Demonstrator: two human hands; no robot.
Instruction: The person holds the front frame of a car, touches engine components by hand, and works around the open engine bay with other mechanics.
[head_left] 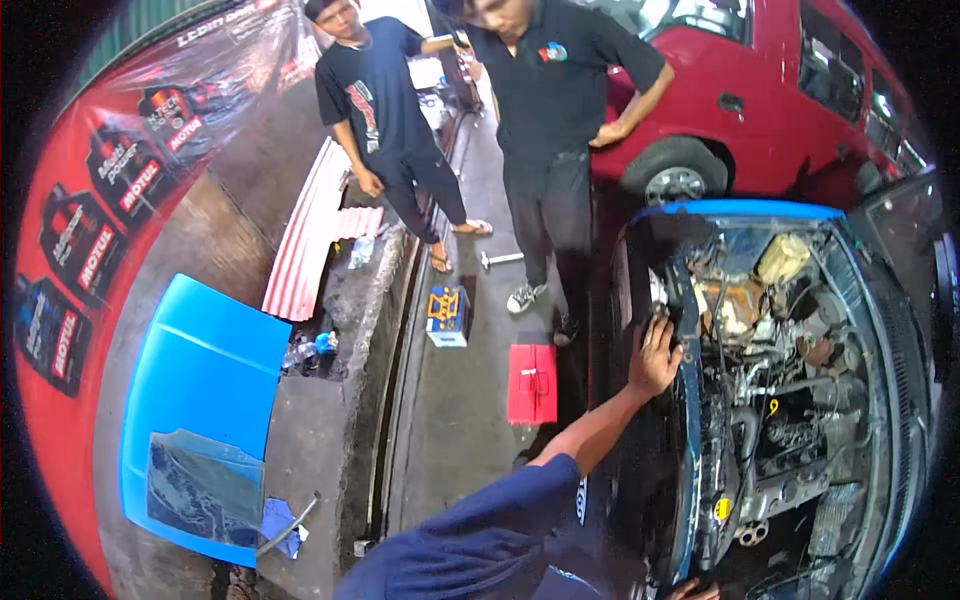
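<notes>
My left hand rests on the front edge of the open engine bay, close to a headlight. Its fingers are stretched out and hold nothing. At the lower edge of the head view, part of my right hand lies on the same front panel, fingers extended; the rest is cut off. Beyond both hands lies the exposed engine, with hoses, pipes and a yellow cap. A yellowish plastic reservoir sits at the bay's far side.
Two people in dark shirts stand ahead. A red toolbox, a boxed battery and a hammer are on the floor. A blue hood lies left beyond a floor channel. A red van stands behind.
</notes>
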